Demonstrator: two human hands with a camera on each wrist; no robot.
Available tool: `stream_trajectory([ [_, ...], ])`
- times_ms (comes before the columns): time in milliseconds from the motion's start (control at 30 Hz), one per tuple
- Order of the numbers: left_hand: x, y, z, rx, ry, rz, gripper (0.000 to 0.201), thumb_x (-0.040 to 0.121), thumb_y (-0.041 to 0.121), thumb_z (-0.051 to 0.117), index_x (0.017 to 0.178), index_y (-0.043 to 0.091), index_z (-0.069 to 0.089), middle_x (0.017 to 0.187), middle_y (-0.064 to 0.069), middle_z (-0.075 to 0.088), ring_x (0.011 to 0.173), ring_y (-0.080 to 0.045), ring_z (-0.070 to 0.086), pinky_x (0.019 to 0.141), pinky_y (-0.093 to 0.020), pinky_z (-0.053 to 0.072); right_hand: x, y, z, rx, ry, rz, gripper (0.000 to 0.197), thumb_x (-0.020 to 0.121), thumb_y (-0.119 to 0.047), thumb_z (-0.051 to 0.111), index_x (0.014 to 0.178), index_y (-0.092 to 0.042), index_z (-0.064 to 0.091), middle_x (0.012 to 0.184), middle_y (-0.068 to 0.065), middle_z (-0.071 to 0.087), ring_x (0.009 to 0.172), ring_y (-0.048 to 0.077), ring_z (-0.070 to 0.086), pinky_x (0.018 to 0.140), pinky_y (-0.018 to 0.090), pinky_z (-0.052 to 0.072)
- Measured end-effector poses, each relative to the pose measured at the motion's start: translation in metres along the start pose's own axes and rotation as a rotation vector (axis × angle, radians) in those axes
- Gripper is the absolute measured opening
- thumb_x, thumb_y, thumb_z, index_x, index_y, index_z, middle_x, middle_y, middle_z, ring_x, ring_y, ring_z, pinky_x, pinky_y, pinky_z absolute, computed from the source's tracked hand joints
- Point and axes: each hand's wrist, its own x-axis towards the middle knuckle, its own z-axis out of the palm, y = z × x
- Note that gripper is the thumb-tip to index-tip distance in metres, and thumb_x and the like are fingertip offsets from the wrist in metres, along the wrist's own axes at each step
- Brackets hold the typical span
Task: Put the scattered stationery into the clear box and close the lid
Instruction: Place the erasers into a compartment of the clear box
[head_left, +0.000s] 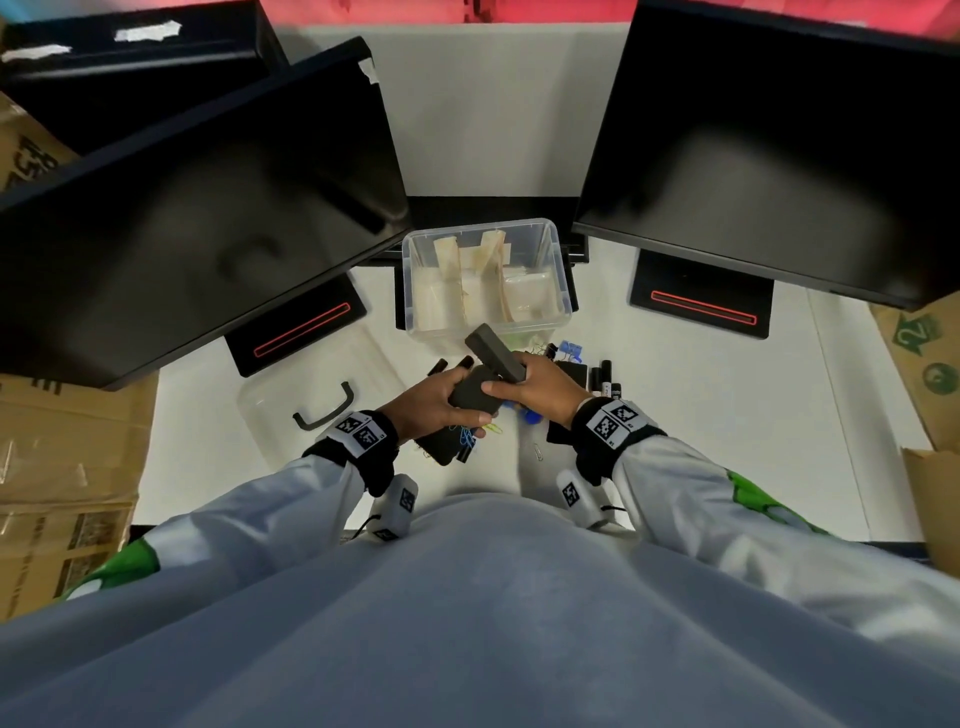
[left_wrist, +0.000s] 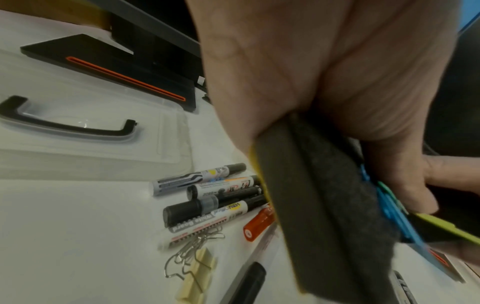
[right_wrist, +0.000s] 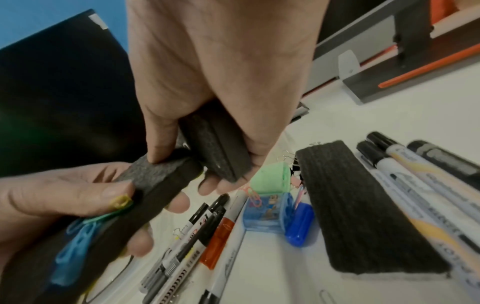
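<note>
Head view: clear box (head_left: 563, 291), lid off, at 12 o'clock of both hands; lid (head_left: 291, 400) flat on tabletop (head_left: 701, 415) at 9 o'clock. Left hand (head_left: 434, 405) grip clamped on dark felt eraser (head_left: 470, 389); right hand (head_left: 540, 389) grip clamped on second eraser (head_left: 493, 351), tilted.

Left wrist view: markers (left_wrist: 207, 197) and binder clips (left_wrist: 192, 265) on tabletop at 7 o'clock of eraser.

Right wrist view: third eraser (right_wrist: 363, 207), blue sharpener (right_wrist: 267, 214), markers at 4 o'clock.
</note>
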Motion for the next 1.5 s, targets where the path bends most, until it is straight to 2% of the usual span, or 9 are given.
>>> stream_trajectory([
  [67, 0.002, -0.002, -0.002, 0.071, 0.029, 0.008, 0.039, 0.087, 0.013, 0.072, 0.121, 0.005, 0.055, 0.111, -0.019, 0.071, 0.096, -0.032, 0.071, 0.093, -0.042, 0.056, -0.002, -0.003, -0.001, 0.035, 0.001, -0.006, 0.008, 0.088, -0.017, 0.071, 0.093, -0.017, 0.064, 0.078, -0.003, 0.067, 0.067, 0.003, 0.064, 0.068, 0.022, 0.051],
  [300, 0.003, -0.025, -0.017, 0.383, 0.039, -0.035, 0.044, 0.081, 0.011, 0.074, 0.120, 0.009, 0.052, 0.112, -0.013, 0.068, 0.104, -0.028, 0.067, 0.094, -0.047, 0.054, 0.001, 0.008, -0.009, -0.090, 0.146, 0.013, 0.029, 0.087, -0.026, 0.070, 0.112, -0.014, 0.061, 0.100, 0.007, 0.069, 0.092, 0.025, 0.069, 0.088, 0.040, 0.057],
  [500, 0.004, -0.009, -0.004, 0.412, 0.176, 0.084, 0.048, 0.086, 0.014, 0.072, 0.128, 0.010, 0.049, 0.117, -0.006, 0.062, 0.107, -0.015, 0.059, 0.083, -0.017, 0.050, -0.002, 0.010, -0.016, 0.004, 0.194, 0.010, 0.033, 0.089, -0.024, 0.069, 0.116, -0.009, 0.059, 0.105, 0.011, 0.069, 0.095, 0.021, 0.069, 0.083, 0.027, 0.054],
  [633, 0.010, -0.002, -0.003, 0.373, 0.136, 0.078, 0.037, 0.093, 0.026, 0.063, 0.124, 0.016, 0.046, 0.115, -0.011, 0.065, 0.105, -0.023, 0.066, 0.090, -0.039, 0.057, -0.007, 0.002, -0.014, 0.067, 0.179, 0.007, 0.020, 0.094, -0.026, 0.064, 0.106, -0.010, 0.062, 0.090, 0.002, 0.071, 0.080, 0.008, 0.070, 0.068, 0.015, 0.054],
  [833, 0.002, -0.002, -0.018, 0.392, 0.245, -0.018, 0.034, 0.100, 0.016, 0.045, 0.133, 0.012, 0.052, 0.123, -0.010, 0.062, 0.109, -0.024, 0.060, 0.097, -0.039, 0.049, -0.015, 0.007, -0.024, 0.189, 0.157, 0.043, 0.004, 0.094, -0.017, 0.062, 0.093, -0.013, 0.061, 0.070, 0.000, 0.066, 0.059, 0.007, 0.065, 0.059, 0.019, 0.056],
  [1000, -0.006, 0.010, -0.007, 0.559, 0.340, 0.076, 0.040, 0.103, 0.038, 0.037, 0.094, 0.012, 0.067, 0.092, -0.008, 0.066, 0.088, -0.026, 0.061, 0.079, -0.038, 0.045, -0.013, 0.005, -0.018, 0.221, 0.079, 0.057, 0.031, 0.094, -0.043, 0.060, 0.102, -0.013, 0.063, 0.079, 0.008, 0.068, 0.071, 0.020, 0.065, 0.073, 0.035, 0.059],
  [1133, 0.007, 0.016, 0.009, 0.557, 0.264, 0.140, 0.033, 0.094, 0.052, 0.051, 0.102, 0.026, 0.068, 0.097, 0.008, 0.070, 0.087, -0.011, 0.065, 0.079, -0.027, 0.048, -0.015, -0.009, -0.010, 0.319, 0.021, 0.082, 0.057, 0.097, -0.062, 0.035, 0.120, -0.017, 0.062, 0.103, 0.007, 0.070, 0.093, 0.018, 0.068, 0.088, 0.032, 0.055],
  [1233, 0.016, 0.016, 0.012, 0.550, 0.229, 0.131, 0.037, 0.090, 0.058, 0.054, 0.094, 0.023, 0.066, 0.089, 0.002, 0.072, 0.084, -0.016, 0.068, 0.080, -0.033, 0.052, -0.013, -0.013, -0.008, 0.256, -0.022, 0.135, 0.077, 0.090, -0.076, 0.023, 0.138, -0.024, 0.051, 0.131, 0.003, 0.062, 0.118, 0.015, 0.061, 0.106, 0.033, 0.046],
  [1500, 0.015, 0.013, 0.005, 0.736, 0.141, 0.084, 0.032, 0.102, 0.029, 0.045, 0.078, 0.013, 0.059, 0.075, 0.000, 0.058, 0.069, -0.013, 0.051, 0.069, -0.029, 0.034, -0.014, -0.018, -0.016, 0.252, 0.112, 0.098, 0.068, 0.094, -0.067, 0.034, 0.113, -0.009, 0.062, 0.089, 0.006, 0.073, 0.085, 0.021, 0.072, 0.079, 0.031, 0.059],
])
